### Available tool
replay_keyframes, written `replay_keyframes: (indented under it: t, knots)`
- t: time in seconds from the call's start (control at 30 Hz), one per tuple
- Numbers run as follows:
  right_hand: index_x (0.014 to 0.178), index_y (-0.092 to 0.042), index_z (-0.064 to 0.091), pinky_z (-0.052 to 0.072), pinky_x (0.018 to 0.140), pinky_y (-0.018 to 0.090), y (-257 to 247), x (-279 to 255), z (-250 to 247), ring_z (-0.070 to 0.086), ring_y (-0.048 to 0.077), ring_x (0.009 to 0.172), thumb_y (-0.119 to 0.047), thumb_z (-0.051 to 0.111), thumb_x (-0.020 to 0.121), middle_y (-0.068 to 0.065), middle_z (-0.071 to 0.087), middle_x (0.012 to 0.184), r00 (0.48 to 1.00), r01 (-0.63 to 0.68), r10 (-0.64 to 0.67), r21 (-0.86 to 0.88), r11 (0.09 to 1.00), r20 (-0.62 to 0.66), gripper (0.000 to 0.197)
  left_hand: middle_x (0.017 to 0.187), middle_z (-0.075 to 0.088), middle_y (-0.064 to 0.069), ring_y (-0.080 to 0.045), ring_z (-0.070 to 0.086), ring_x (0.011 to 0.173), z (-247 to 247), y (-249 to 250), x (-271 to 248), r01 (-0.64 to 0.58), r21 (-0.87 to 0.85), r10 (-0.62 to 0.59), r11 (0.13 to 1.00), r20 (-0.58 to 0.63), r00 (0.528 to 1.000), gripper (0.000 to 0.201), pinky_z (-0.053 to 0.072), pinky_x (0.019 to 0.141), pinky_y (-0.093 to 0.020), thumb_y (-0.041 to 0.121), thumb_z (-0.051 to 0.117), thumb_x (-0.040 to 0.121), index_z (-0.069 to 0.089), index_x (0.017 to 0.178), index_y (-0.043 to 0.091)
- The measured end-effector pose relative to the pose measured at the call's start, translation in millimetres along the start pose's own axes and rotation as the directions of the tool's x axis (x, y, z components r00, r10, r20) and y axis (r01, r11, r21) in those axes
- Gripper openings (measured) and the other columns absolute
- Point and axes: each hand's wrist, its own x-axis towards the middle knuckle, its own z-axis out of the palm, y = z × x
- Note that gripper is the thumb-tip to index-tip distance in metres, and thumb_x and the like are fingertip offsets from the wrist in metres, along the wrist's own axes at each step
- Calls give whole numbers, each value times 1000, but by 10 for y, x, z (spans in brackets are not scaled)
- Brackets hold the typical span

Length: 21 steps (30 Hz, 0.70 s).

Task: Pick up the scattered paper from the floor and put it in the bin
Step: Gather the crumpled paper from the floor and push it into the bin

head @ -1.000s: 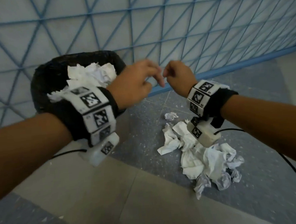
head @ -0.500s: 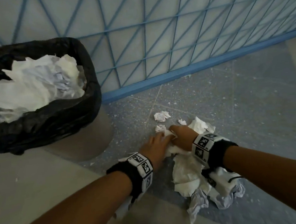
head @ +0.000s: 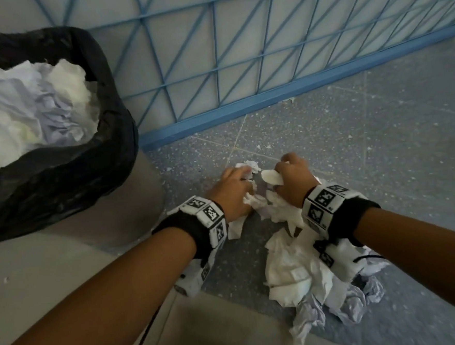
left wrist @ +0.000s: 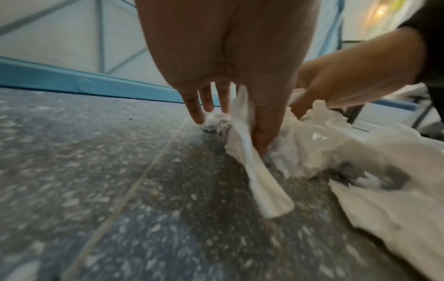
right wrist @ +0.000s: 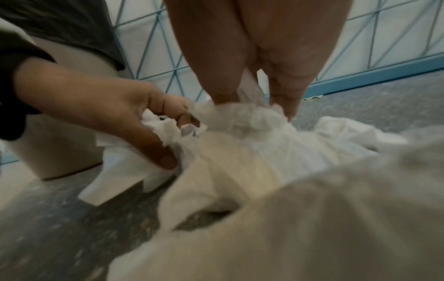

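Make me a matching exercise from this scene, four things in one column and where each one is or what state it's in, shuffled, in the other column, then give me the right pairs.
Things:
1. bin
2. left hand
3. paper pile
4. blue lattice rail

Places or states:
A. lies crumpled on the speckled floor, under the right wrist
B. lined with a black bag, already holding white paper
C. runs along the foot of the wall, behind both hands
D. down at floor level, its grip on a strip of white paper

Pairs: 1-B, 2-D, 3-A, 4-C
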Motion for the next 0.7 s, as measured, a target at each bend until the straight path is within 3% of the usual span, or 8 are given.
replay_keyframes:
  t: [0.1,0.23,0.3,0.4,0.47,0.53,0.63,0.7]
  knots:
    - [127,-10,47,28,109,41,63,-57,115,35,38,128,-39,58,84,19,38,140,996,-4,14,-113,994,87,53,136,45,-7,-27,43,126,98,40,25,-51,-33,53,998,43,998,30,41,105,-40,17,63,81,62,109,7]
    - [120,-9,51,40,99,38,63,-117,149,47,34,119,-29,58,86,16,46,130,987,45,-34,-66,997,159,40,123,54,-7,-23,50,115,15,-27,-9,-4,-13,4,1000,11,1000,26,43,94,-33,21,61,82,59,107,13]
    - [113,-9,53,44,89,35,61,-132,99,55,32,110,-23,59,86,16,55,121,994,50,-53,35,998,95,32,109,57,-6,-22,53,105,-74,-56,-28,-20,-54,20,998,-10,1000,16,44,87,-33,25,64,80,56,93,20]
    - [115,-11,49,40,78,30,110,-143,11,57,31,104,-10,60,83,16,61,113,999,11,-2,234,972,-40,33,90,47,4,-20,50,96,-174,-89,-14,-67,-85,63,994,-49,997,24,42,82,-33,25,66,77,43,81,25]
    - [117,-14,50,38,80,27,200,-131,-35,54,33,107,-10,61,82,19,60,113,994,-21,48,271,962,-94,37,87,48,4,-22,48,99,-213,-84,42,-101,-50,95,994,-113,989,23,39,86,-34,25,68,76,45,79,23]
    - [117,-17,53,40,91,30,296,-117,-50,51,35,111,-15,63,80,21,58,117,987,-85,116,253,964,-111,38,94,59,2,-23,43,115,-222,-62,133,-108,3,108,994,-165,980,18,30,98,-34,28,70,75,57,83,18]
    - [114,-22,57,40,101,40,393,-113,53,50,36,115,-22,59,83,16,59,118,976,-196,205,109,975,-79,32,116,61,-1,-24,30,134,-220,57,283,-50,75,53,996,-47,997,26,13,113,-41,35,66,79,61,92,14]
    - [113,-20,59,42,98,36,419,-118,154,54,32,113,-19,54,85,14,60,119,981,-189,192,91,978,-21,28,113,62,-7,-27,44,124,-205,137,325,-19,22,18,1000,48,999,19,27,109,-42,31,65,79,58,85,15]
